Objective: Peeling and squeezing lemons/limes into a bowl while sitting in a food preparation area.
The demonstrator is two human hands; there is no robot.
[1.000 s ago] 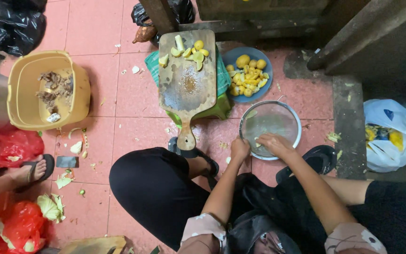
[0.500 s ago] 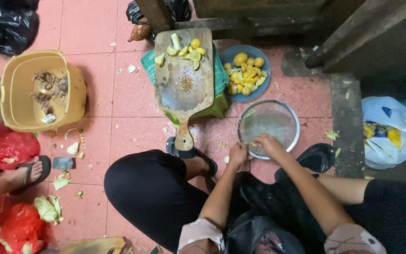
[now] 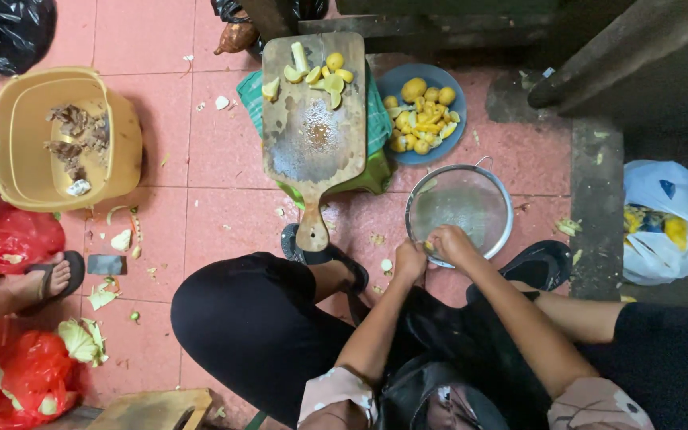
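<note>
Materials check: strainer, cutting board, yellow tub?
Strainer: metal by the look, with a shiny rim and fine grey mesh. Cutting board: wood, bare and worn, with visible grain and stains. Yellow tub: probably plastic, with a smooth moulded wall and uniform colour. Both hands, left and right, are at the strainer's rim.

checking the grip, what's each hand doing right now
Left hand: curled shut by the metal strainer rim; what it holds cannot be told.
Right hand: fingers curled over the rim, gripping the strainer.
</note>
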